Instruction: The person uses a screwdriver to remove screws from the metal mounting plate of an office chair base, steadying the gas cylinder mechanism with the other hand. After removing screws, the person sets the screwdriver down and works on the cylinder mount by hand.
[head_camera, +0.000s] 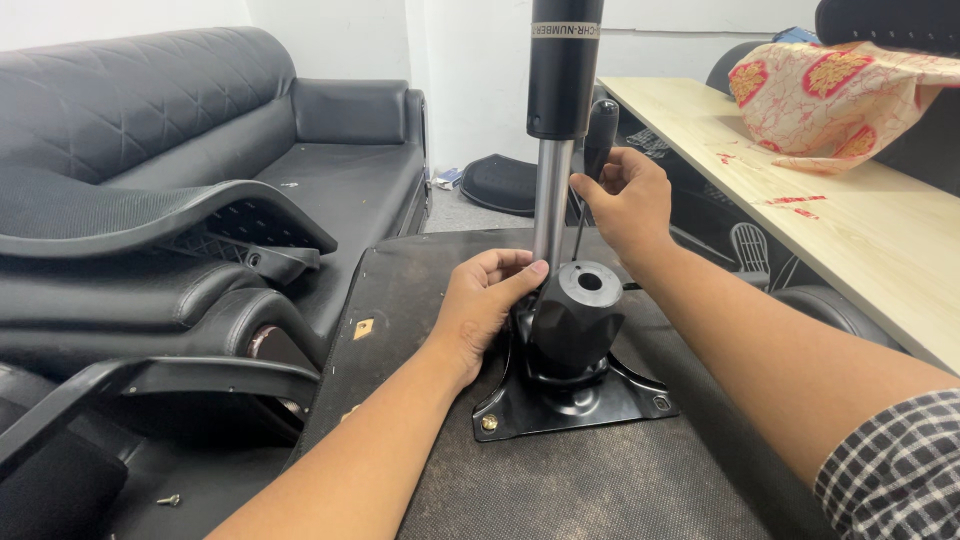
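A black metal chair mechanism plate (600, 400) lies on the upturned underside of a chair seat (560, 480). Its black housing (577, 330) has a round hole on top. Beside it a gas lift cylinder (553, 190) stands upright, silver rod below, black tube above. My left hand (487, 300) grips the mechanism at the base of the rod, thumb against the rod. My right hand (622, 205) holds a black-handled screwdriver (598, 140), its shaft pointing down behind the housing. A brass screw (489, 423) sits in the plate's near left corner.
A black leather sofa (200, 120) stands at the left with a mesh chair back (150, 215) and armrest parts (180, 380) on it. A loose screw (168, 498) lies low left. A wooden desk (860, 230) at right carries a patterned cloth (840, 100).
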